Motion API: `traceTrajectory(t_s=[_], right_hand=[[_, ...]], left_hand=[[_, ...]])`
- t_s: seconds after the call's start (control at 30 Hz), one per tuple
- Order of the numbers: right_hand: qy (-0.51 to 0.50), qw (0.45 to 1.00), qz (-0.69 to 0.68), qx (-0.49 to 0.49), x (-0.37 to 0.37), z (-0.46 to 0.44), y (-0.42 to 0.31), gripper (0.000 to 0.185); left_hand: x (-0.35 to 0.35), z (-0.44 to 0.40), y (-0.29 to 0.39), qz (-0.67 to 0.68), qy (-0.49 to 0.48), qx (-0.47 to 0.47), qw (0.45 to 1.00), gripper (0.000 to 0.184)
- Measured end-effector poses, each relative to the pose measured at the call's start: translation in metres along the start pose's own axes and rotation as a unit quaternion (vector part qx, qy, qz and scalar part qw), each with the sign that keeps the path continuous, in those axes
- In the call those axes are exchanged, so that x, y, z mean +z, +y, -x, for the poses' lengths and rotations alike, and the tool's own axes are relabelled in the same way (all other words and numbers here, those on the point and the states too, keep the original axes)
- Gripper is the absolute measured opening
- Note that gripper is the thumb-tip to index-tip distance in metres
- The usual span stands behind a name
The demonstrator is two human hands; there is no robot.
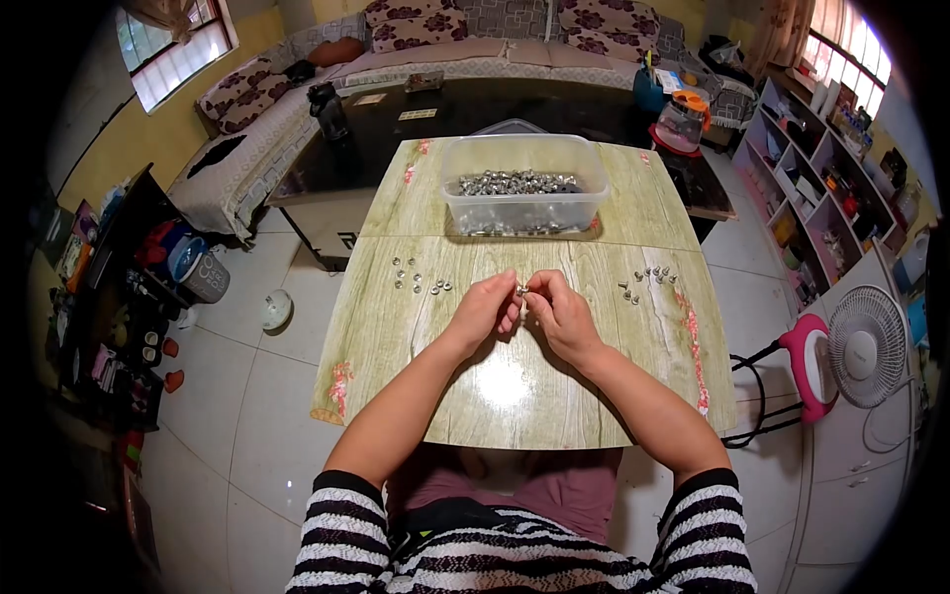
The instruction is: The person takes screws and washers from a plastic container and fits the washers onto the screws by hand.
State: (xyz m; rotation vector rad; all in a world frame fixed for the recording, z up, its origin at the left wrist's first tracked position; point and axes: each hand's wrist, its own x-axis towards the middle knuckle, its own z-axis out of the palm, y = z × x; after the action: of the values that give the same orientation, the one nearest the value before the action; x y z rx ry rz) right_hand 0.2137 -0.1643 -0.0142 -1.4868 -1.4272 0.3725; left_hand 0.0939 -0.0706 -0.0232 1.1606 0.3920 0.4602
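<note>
My left hand (487, 309) and my right hand (562, 317) meet above the middle of the wood-patterned table (594, 416). Between their fingertips is a small metal part (522, 290), pinched from both sides; its details are too small to tell. Several small ring-like metal pieces (416, 277) lie on the table to the left of my left hand. To the right of my right hand are several small metal pieces with stems (635, 280). Beyond both hands stands a clear plastic box (524, 213) with many small metal parts in it.
Behind the table is a dark glossy table (396, 117) with a black bottle (327, 111) and a glass jar (680, 124). A pink chair (807, 368) and a white fan (868, 346) stand at the right. Black shelves (109, 327) are at the left.
</note>
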Motion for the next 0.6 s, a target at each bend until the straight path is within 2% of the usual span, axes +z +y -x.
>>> traceTrajectory(t_s=[0.13,0.23,0.33,0.53,0.6], right_hand=[[0.002,0.999,-0.047,0.006,-0.002,0.000,-0.001,0.015],[0.008,1.000,-0.006,-0.012,-0.001,0.000,0.002,0.015],[0.006,1.000,0.018,-0.012,-0.001,0.000,0.001,0.015],[0.002,1.000,-0.014,-0.003,-0.001,0.000,0.002,0.015],[0.004,1.000,0.006,-0.002,-0.002,0.000,0.002,0.016]], left_hand=[[0.017,0.008,0.016,-0.001,0.032,0.000,0.999,0.021],[0.006,0.003,0.002,-0.044,0.012,0.042,0.998,0.019],[-0.002,0.000,-0.003,-0.012,-0.021,0.002,1.000,0.017],[0.014,0.007,0.009,-0.009,0.027,0.024,0.999,0.018],[0.009,0.005,0.004,-0.023,0.014,0.033,0.999,0.018]])
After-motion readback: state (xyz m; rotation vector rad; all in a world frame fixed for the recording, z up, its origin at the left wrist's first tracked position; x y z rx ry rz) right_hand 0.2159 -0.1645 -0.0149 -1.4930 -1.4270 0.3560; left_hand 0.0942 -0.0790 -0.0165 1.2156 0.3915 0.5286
